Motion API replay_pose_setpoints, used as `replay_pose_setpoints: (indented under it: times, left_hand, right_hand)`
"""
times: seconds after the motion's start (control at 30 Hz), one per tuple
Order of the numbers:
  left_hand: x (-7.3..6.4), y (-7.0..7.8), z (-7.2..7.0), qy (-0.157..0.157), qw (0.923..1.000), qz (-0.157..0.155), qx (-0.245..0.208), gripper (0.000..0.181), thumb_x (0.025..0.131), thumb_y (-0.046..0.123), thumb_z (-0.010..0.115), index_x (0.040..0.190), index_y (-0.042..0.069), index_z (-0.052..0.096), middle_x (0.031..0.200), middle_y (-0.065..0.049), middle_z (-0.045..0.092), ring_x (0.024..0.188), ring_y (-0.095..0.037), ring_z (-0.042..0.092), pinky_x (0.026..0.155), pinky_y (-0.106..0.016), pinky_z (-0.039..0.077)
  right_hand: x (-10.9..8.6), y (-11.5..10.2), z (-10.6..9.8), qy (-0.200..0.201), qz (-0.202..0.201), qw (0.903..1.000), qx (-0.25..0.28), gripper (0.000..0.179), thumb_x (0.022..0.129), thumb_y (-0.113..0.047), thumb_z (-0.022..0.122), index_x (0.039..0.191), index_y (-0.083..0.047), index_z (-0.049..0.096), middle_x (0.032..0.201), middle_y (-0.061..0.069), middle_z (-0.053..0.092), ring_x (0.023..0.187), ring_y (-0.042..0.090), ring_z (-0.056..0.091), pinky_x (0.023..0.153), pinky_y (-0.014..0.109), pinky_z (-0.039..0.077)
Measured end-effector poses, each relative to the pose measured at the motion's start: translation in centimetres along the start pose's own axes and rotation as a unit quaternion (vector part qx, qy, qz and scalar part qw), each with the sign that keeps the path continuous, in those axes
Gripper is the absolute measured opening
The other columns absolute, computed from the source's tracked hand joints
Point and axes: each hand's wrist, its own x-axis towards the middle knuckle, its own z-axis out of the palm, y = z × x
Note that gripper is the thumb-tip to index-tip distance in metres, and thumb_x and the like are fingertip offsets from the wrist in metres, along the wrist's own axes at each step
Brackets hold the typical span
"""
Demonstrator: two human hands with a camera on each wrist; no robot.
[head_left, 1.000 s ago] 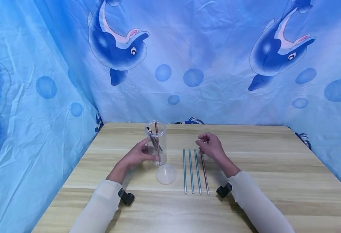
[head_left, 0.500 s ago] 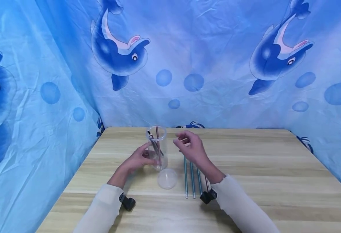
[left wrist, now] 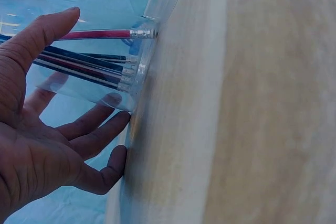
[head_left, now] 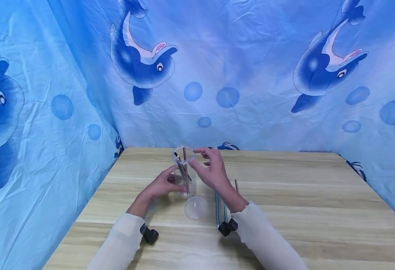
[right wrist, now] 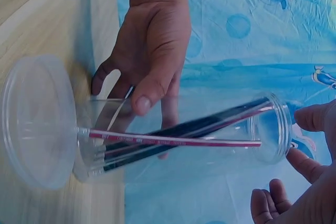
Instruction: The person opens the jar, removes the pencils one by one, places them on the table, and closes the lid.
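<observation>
My left hand (head_left: 163,185) grips the lower side of a clear plastic jar (head_left: 193,186), thumb in front and fingers behind. The jar stands upright and uncapped on the table. Inside lean a red pencil (right wrist: 173,140) and several dark pencils (right wrist: 210,121), their metal-ferruled ends at the bottom. My right hand (head_left: 211,168) is at the jar's open top, thumb and forefinger spread right at the rim, with nothing seen between them. A round clear lid (head_left: 196,208) lies just in front of the jar.
Teal pencils (head_left: 217,210) and a burgundy pencil (head_left: 237,185) lie side by side on the wooden table (head_left: 302,210), partly hidden under my right forearm. A blue dolphin-print curtain (head_left: 251,123) rises behind the table's far edge and along its left side.
My right hand has moved left from the top end of the burgundy pencil to the jar's rim; that pencil stays on the table. My left hand has kept its hold on the jar.
</observation>
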Motion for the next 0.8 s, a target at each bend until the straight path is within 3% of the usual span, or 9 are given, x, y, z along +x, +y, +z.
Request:
replay_pose_setpoints:
  times: [0.17,0.43,0.6,0.8]
  left_hand:
    - [0.2,-0.2,0.0,-0.003,1.0,-0.003,-0.003,0.089,0.078,0.015,0.086,0.153,0.029,0.04,0.141,-0.02,0.053,0.134,-0.042,0.044,0.105,-0.061,0.037]
    - [-0.2,-0.2,0.0,-0.013,0.9999,0.01,-0.006,0.09,0.081,0.012,0.084,0.155,0.03,0.037,0.145,-0.018,0.049,0.133,-0.043,0.044,0.104,-0.062,0.036]
    - [-0.2,-0.3,0.1,-0.016,0.9995,0.025,-0.002,0.087,0.082,0.011,0.083,0.153,0.035,0.039,0.148,-0.011,0.048,0.133,-0.042,0.044,0.104,-0.062,0.036]
    - [-0.3,-0.2,0.2,-0.01,0.9997,0.02,-0.003,0.086,0.082,0.012,0.083,0.152,0.038,0.04,0.147,-0.009,0.048,0.132,-0.04,0.045,0.104,-0.061,0.036]
  right_hand:
    - [0.1,-0.4,0.8,0.001,0.003,1.0,-0.008,0.038,0.089,-0.028,0.075,0.123,-0.014,0.069,0.122,0.017,0.051,0.113,0.029,0.05,0.092,0.05,0.048]
    - [0.1,-0.8,2.2,-0.021,0.028,0.9964,-0.078,0.043,0.085,-0.039,0.078,0.123,-0.02,0.07,0.125,0.011,0.042,0.116,0.029,0.037,0.091,0.049,0.039]
    - [0.3,-1.1,2.5,-0.027,0.01,0.9919,-0.124,0.039,0.085,-0.041,0.077,0.118,-0.019,0.073,0.125,0.011,0.043,0.115,0.029,0.037,0.091,0.046,0.038]
    - [0.5,-1.5,2.6,-0.034,-0.021,0.9842,-0.173,0.033,0.088,-0.041,0.072,0.112,-0.018,0.077,0.128,0.013,0.047,0.116,0.029,0.04,0.093,0.045,0.039]
